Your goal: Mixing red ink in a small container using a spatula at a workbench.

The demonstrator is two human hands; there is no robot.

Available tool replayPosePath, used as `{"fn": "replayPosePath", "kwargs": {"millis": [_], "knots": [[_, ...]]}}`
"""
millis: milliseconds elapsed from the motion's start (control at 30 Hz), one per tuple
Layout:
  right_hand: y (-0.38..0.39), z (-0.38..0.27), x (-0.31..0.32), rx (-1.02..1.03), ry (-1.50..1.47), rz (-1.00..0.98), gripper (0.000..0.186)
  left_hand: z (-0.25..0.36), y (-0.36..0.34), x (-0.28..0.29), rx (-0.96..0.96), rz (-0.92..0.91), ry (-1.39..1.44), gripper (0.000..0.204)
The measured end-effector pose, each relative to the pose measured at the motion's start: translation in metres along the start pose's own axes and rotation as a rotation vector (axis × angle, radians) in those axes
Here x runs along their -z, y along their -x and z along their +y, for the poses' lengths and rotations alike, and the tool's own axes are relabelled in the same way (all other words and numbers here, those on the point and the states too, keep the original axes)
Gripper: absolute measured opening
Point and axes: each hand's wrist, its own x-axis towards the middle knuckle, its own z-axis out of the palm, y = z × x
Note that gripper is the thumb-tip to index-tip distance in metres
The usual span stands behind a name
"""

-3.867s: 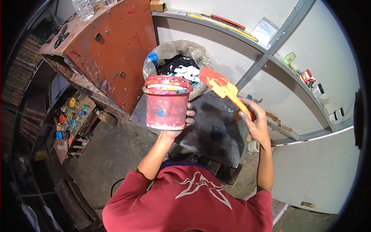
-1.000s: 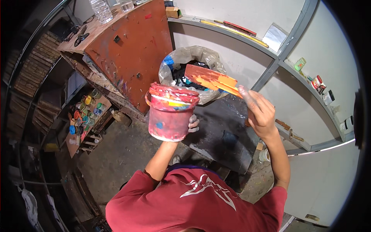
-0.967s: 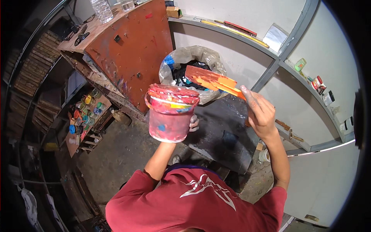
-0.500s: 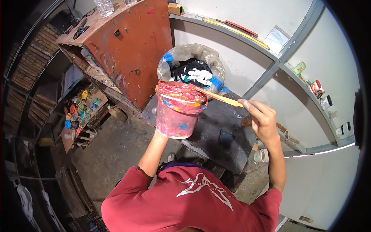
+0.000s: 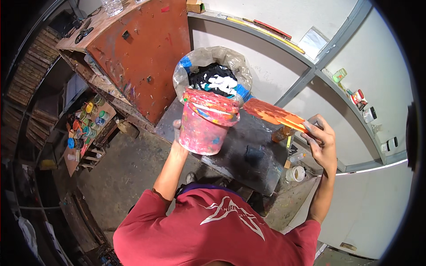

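Note:
My left hand (image 5: 177, 133) grips a pink plastic bucket (image 5: 203, 132) from its left and underside, with most fingers hidden behind it; red, yellow and blue paint coats its rim. In my right hand (image 5: 321, 139) is the handle of an orange paddle-like spatula (image 5: 266, 110), its wide blade smeared with red-brown paint and angled leftward beside the bucket's rim. Behind the bucket, a plastic-lined container (image 5: 182, 71) holds black and white scraps. A dark paint-stained board (image 5: 262, 173) lies beneath my hands.
A rust-coloured wooden cabinet (image 5: 133, 66) stands at back left, with clear bottles (image 5: 111, 6) on top. Paint jars (image 5: 88, 128) crowd a low bench at left. A grey wall ledge (image 5: 262, 31) holds sticks; small jars (image 5: 357, 97) sit on the right ledge. A white bucket (image 5: 295, 174) is low at right.
Since half a second ago the spatula has left the bucket's rim and moved right, with my right hand shifting rightward. The bucket has risen slightly, still in my left hand.

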Motion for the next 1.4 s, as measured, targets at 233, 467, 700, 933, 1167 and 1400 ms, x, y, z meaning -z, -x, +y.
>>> {"fn": "replayPosePath", "kwargs": {"millis": [233, 467, 700, 933, 1167, 1400], "knots": [[0.004, 0.004, -0.024, 0.046, 0.225, 0.057, 0.057, -0.009, -0.001, 0.027, 0.101, -0.162, 0.164, 0.080], [0.005, 0.007, -0.045, 0.208, 0.228, 0.142, 0.069, -0.009, 0.000, 0.018, 0.270, -0.220, 0.316, 0.105], [0.008, 0.013, -0.055, 0.201, 0.207, 0.165, 0.068, -0.006, 0.005, -0.015, 0.242, -0.045, 0.239, 0.081], [0.007, 0.008, -0.063, 0.261, 0.286, 0.142, 0.071, 0.000, 0.006, 0.040, 0.132, 0.092, 0.054, 0.079], [0.003, 0.004, -0.057, 0.228, 0.294, 0.080, 0.078, 0.008, 0.018, 0.030, 0.056, -0.100, 0.033, 0.089], [-0.002, 0.002, -0.053, 0.174, 0.289, 0.007, 0.077, 0.016, 0.025, 0.025, 0.055, 0.032, -0.209, 0.092]]}}
